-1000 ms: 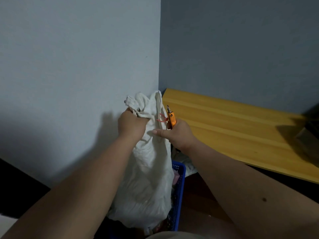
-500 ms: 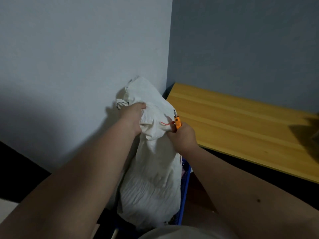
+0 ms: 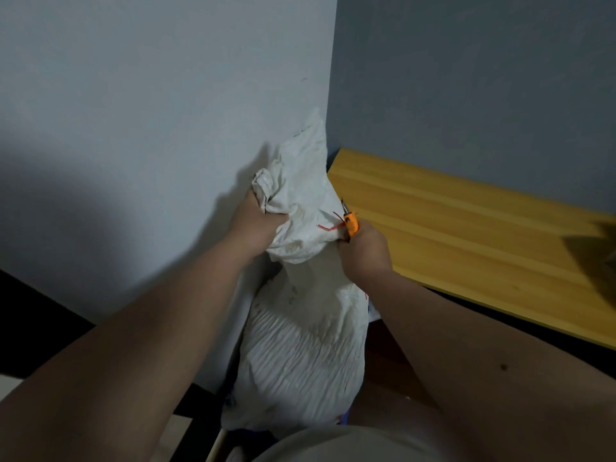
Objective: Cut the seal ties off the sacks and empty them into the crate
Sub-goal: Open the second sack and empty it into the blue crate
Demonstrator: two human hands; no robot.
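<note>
White woven fabric sack [image 3: 300, 345]: upright in the wall corner beside a yellow wooden tabletop [image 3: 466, 235]. Left hand [image 3: 256, 228] clenches the bunched neck; right hand [image 3: 363, 251] grips an orange-handled cutter [image 3: 350, 224] at the thin red seal tie [image 3: 330, 225]. Soft, bulky, likely weighty; best held by the gathered neck.

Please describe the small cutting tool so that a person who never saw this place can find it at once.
Start at the yellow wooden table along the grey wall. At its left end a white sack stands upright, gripped by two hands. The cutter is in the right hand beside the red tie: the only orange thing, with a short metal tip.
</note>
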